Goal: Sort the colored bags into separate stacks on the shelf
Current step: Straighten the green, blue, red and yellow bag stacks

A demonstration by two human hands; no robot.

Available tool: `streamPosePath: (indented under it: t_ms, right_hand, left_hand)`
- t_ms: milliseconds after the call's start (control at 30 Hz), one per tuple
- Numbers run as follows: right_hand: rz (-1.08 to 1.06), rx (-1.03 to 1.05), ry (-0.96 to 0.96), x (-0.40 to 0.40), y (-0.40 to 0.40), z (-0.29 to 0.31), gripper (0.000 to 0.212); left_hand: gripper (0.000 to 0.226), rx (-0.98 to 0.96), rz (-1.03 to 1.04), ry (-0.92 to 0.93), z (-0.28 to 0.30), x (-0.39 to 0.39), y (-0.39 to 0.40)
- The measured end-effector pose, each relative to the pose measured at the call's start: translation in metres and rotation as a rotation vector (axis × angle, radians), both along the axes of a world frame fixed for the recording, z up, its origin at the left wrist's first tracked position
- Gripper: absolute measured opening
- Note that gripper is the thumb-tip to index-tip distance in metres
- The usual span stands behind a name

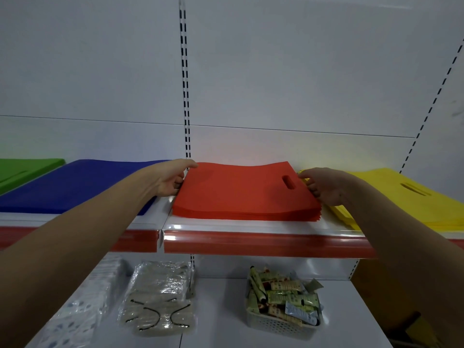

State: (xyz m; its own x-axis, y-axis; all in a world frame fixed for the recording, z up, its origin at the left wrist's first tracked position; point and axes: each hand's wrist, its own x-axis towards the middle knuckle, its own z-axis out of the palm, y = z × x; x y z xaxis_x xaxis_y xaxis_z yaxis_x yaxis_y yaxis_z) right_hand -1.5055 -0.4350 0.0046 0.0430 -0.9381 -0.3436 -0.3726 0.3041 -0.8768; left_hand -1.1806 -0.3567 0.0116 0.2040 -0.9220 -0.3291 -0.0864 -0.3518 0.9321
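On the shelf (251, 228) lie four stacks: green bags (22, 169) far left, blue bags (82, 187), red bags (243, 194) and yellow bags (401, 197) right. The left hand (170, 178) pinches the red stack's left edge; the right hand (324, 185) grips its right edge.

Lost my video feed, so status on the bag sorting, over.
Left hand and right hand grip opposite edges of red stack. Blue stack left, yellow stack right. Nothing in the way.
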Motion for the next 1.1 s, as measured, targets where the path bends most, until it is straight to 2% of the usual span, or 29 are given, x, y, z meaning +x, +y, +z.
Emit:
streamPosePath:
  t_ms: [133,233,300,400,500,633,800,1033,1100]
  right_hand:
    - [0.007,-0.015,-0.002,0.01,-0.005,-0.002,0.032]
    - [-0.006,-0.043,-0.002,0.014,-0.008,-0.003,0.024]
    - [-0.01,-0.054,0.021,0.015,-0.01,-0.001,0.022]
    - [-0.037,-0.072,0.023,0.017,-0.015,0.002,0.021]
    - [-0.046,-0.094,0.058,0.025,-0.015,0.0,0.009]
    - [-0.062,-0.114,0.078,0.025,-0.03,-0.002,0.008]
    - [-0.071,-0.1,0.06,0.035,-0.046,0.0,0.01]
    - [-0.07,-0.127,0.044,0.041,-0.057,0.0,0.013]
    - [-0.041,-0.135,0.075,0.042,-0.059,-0.002,0.013]
  left_hand:
    - [0.052,-0.001,0.008,-0.014,0.0,-0.001,-0.006]
    - [0.034,0.021,-0.006,-0.017,-0.002,-0.001,-0.009]
    - [0.033,0.002,0.006,-0.043,-0.002,-0.002,-0.012]
    - [0.045,-0.053,0.044,-0.061,-0.003,-0.004,-0.019]
    - [0.034,-0.057,0.044,-0.066,-0.008,-0.007,-0.02]
    - [0.023,-0.059,0.036,-0.07,-0.01,-0.002,-0.031]
    - [0.03,-0.059,0.05,-0.066,-0.011,0.003,-0.052]
    - [0.016,-0.059,0.065,-0.108,-0.013,0.005,-0.072]
    - [0.02,-0.043,0.022,-0.177,-0.013,0.002,-0.076]
